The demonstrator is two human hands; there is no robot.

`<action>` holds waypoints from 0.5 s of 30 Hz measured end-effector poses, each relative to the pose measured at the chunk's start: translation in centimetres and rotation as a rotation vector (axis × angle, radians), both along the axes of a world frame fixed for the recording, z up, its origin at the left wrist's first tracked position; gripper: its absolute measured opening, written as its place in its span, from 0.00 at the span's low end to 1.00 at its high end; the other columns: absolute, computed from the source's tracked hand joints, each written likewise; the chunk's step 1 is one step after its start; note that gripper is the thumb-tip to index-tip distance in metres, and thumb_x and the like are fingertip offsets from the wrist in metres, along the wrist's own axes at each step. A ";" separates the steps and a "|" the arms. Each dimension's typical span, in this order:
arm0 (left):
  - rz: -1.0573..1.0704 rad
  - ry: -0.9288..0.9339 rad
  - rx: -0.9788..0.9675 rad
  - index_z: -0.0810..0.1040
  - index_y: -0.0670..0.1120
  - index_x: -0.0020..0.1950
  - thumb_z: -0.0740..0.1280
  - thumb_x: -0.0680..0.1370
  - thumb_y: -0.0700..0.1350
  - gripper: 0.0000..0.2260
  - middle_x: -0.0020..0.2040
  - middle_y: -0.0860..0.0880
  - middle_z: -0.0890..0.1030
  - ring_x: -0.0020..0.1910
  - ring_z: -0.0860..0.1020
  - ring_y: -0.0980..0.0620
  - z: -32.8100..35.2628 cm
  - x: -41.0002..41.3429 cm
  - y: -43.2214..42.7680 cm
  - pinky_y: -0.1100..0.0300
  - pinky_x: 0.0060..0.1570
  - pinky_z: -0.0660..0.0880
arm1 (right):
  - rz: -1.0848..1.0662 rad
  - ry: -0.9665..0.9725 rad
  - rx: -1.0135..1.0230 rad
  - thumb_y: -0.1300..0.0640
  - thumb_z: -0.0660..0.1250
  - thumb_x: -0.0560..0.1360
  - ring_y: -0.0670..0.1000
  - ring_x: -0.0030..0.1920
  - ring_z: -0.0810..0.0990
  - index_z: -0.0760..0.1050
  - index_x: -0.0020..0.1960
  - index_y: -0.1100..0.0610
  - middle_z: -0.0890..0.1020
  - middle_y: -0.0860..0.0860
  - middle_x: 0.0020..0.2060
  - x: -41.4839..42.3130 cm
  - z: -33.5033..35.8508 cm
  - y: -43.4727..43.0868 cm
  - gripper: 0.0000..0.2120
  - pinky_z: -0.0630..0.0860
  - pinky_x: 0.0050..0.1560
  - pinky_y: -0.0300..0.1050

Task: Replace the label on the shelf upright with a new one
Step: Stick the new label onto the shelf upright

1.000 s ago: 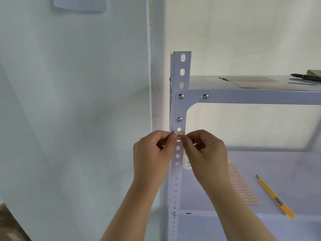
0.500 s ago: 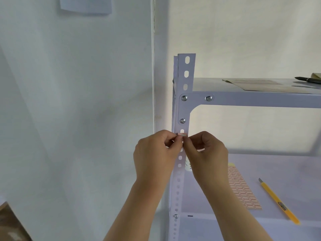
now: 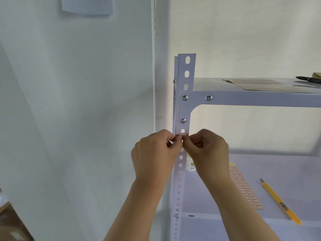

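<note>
A white perforated shelf upright [image 3: 185,79] rises in the middle of the head view. A small red-and-white label [image 3: 183,134] sits on its front face, just under a bolt. My left hand [image 3: 156,153] and my right hand [image 3: 207,150] meet at the label, thumbs and forefingers pinched on its lower edge. The fingertips hide the label's lower part, so I cannot tell whether it is stuck flat or lifted. A sheet of red-printed labels [image 3: 243,186] lies on the lower shelf to the right.
A yellow utility knife [image 3: 279,200] lies on the lower shelf [image 3: 286,167] beside the label sheet. A small white container [image 3: 190,165] stands behind the upright. The upper shelf [image 3: 260,100] carries a flat paper [image 3: 260,84] and a black pen [image 3: 308,79]. A wall corner is left.
Both hands stay pinched at the label on the upright. The view has shifted slightly, so the shelf sits a little further right and lower in frame.
</note>
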State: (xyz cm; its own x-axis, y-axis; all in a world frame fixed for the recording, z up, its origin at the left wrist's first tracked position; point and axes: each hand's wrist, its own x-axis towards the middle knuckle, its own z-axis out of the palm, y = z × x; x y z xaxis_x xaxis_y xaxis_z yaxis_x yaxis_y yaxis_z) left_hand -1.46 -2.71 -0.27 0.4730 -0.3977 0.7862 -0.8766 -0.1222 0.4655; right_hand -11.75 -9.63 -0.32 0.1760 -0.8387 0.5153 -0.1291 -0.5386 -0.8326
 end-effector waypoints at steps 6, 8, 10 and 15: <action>-0.238 0.286 -0.072 0.78 0.50 0.50 0.75 0.74 0.53 0.11 0.47 0.56 0.84 0.40 0.83 0.54 -0.9 0.4 -0.6 0.55 0.40 0.81 | 0.100 -0.049 0.032 0.57 0.77 0.71 0.43 0.32 0.82 0.79 0.41 0.51 0.84 0.47 0.32 -1.0 0.3 -0.5 0.07 0.75 0.36 0.33; -0.419 0.411 -0.064 0.78 0.51 0.58 0.73 0.77 0.48 0.11 0.51 0.57 0.86 0.47 0.85 0.57 -1.3 0.4 -0.7 0.55 0.49 0.82 | 0.168 -0.030 0.022 0.61 0.75 0.72 0.44 0.36 0.85 0.83 0.45 0.48 0.87 0.46 0.35 -1.1 0.3 -0.5 0.08 0.78 0.41 0.37; -0.527 0.467 -0.069 0.78 0.51 0.63 0.71 0.78 0.43 0.13 0.54 0.55 0.87 0.51 0.85 0.57 -1.5 0.6 -0.6 0.56 0.55 0.81 | 0.197 -0.001 -0.007 0.64 0.73 0.73 0.45 0.39 0.86 0.86 0.46 0.51 0.88 0.45 0.37 -1.0 0.3 -0.4 0.09 0.80 0.44 0.38; -0.562 0.521 -0.102 0.79 0.46 0.62 0.70 0.79 0.39 0.12 0.54 0.52 0.87 0.52 0.85 0.55 -1.7 0.7 -0.9 0.53 0.57 0.81 | 0.224 -0.093 0.049 0.63 0.72 0.74 0.46 0.36 0.84 0.86 0.43 0.54 0.88 0.47 0.35 -0.7 0.0 -0.7 0.06 0.78 0.39 0.37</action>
State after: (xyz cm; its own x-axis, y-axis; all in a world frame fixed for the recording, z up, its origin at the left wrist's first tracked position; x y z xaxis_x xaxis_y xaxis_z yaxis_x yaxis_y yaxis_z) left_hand -0.75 -3.64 -1.99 0.5403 -0.6254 0.5631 -0.4589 0.3420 0.8201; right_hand -12.40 -10.33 -0.35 0.3143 -0.8085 0.4975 0.0673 -0.5038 -0.8612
